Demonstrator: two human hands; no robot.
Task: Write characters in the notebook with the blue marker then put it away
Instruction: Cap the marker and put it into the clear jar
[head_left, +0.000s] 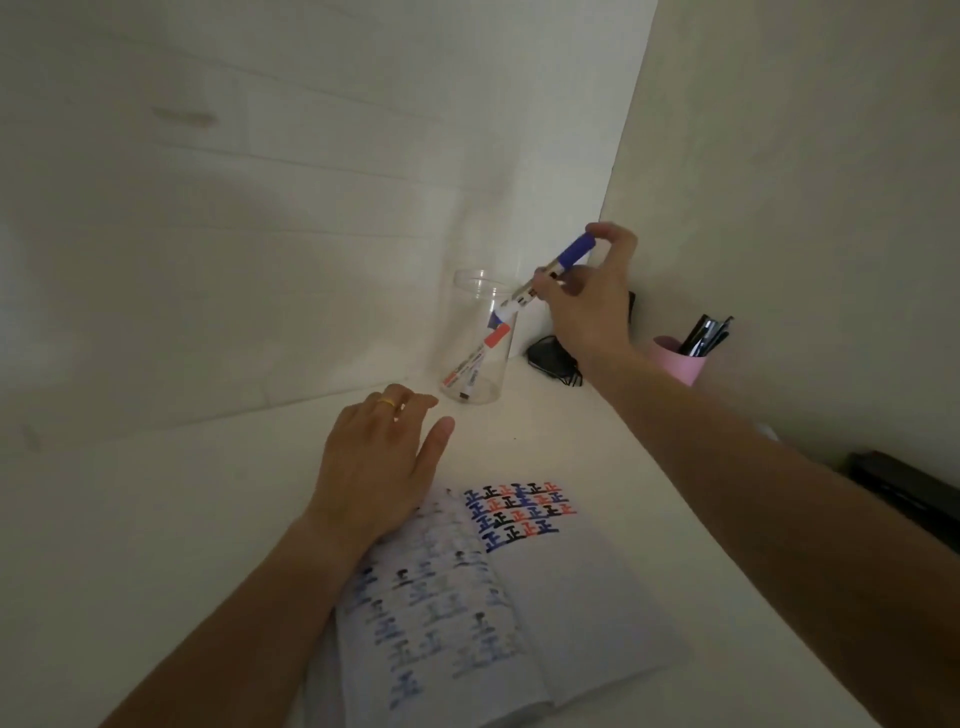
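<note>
An open white paper notebook (519, 597) lies nearest on the white bench (156, 519), its right page headed with rows of blue, black and red characters. The left hand (376, 467) rests flat and released on its top corner. The right hand (587, 306) pinches a white-barrelled marker with a blue cap (553, 273), tilted, tip inside a clear plastic cup (480, 338) holding other markers.
</note>
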